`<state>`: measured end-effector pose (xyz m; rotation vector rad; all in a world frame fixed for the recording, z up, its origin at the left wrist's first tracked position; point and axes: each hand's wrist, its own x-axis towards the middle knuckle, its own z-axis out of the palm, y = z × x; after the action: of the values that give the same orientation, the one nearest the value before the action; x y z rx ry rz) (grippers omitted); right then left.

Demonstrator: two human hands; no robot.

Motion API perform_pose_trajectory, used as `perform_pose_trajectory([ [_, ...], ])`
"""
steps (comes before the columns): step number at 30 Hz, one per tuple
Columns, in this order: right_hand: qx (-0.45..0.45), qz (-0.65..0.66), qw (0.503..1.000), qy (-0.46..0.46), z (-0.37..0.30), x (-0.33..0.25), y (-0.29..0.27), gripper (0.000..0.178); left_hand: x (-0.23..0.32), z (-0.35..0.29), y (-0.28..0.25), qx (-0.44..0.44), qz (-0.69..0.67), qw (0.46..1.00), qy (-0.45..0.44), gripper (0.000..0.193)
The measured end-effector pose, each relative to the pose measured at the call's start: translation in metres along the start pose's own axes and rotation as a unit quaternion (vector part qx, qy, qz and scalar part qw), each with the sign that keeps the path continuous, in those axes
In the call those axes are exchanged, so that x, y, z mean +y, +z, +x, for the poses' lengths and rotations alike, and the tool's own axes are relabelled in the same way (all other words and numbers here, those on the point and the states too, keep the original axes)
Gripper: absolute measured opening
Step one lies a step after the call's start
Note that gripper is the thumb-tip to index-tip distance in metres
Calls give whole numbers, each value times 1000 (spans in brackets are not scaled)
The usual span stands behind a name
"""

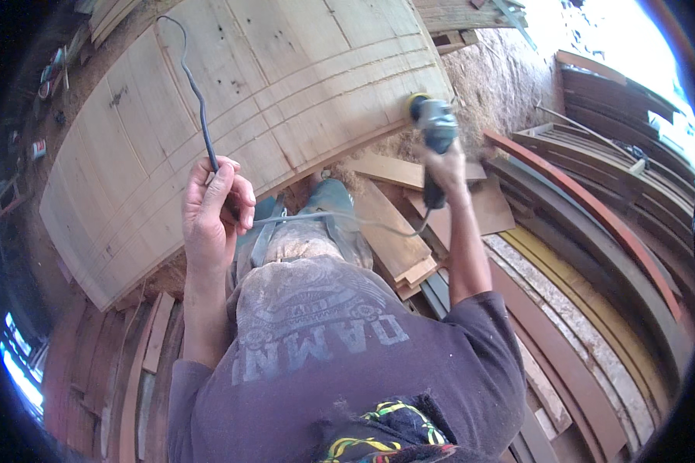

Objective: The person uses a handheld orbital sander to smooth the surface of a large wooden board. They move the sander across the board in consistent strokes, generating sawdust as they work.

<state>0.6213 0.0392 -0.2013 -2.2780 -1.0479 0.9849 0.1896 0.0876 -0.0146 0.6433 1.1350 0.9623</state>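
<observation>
My right hand point(447, 167) is wrapped round an angle grinder point(439, 127), both somewhat blurred. The grinder's yellow-rimmed disc point(417, 106) meets the right end of a pale wooden panel point(262, 96), near its close edge. From the back of the tool a power cord point(195, 85) loops across in front of my body to my left hand point(218, 202), whose fingers are closed on it. Beyond that hand the cord rises over the panel to its far side. The panel is made of joined boards, with curved lines or grooves across it and several dark marks.
Below the panel's right end lie loose board offcuts point(390, 231). Long planks, among them a red-brown strip point(587, 208), are stacked along the right. More boards point(158, 332) lie at the lower left. Sawdust point(490, 81) covers the ground by the panel.
</observation>
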Motion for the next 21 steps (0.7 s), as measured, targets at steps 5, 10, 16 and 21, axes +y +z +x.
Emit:
perform_pose_trajectory([
  [5, -216, -101, 962, -131, -94, -75, 118, 68, 7, -14, -29, 40, -11, 999, 29, 15],
  [10, -290, -180, 917, -205, -131, -115, 184, 58, 14, -16, -55, 46, -19, 998, 48, 15],
  [16, -178, -210, 954, -119, -70, -95, 115, 59, 8, -12, -59, 45, -35, 998, 34, 15],
  [21, -121, -207, 968, -72, -30, -81, 61, 54, 7, 1, -22, 17, -44, 999, -10, 14],
])
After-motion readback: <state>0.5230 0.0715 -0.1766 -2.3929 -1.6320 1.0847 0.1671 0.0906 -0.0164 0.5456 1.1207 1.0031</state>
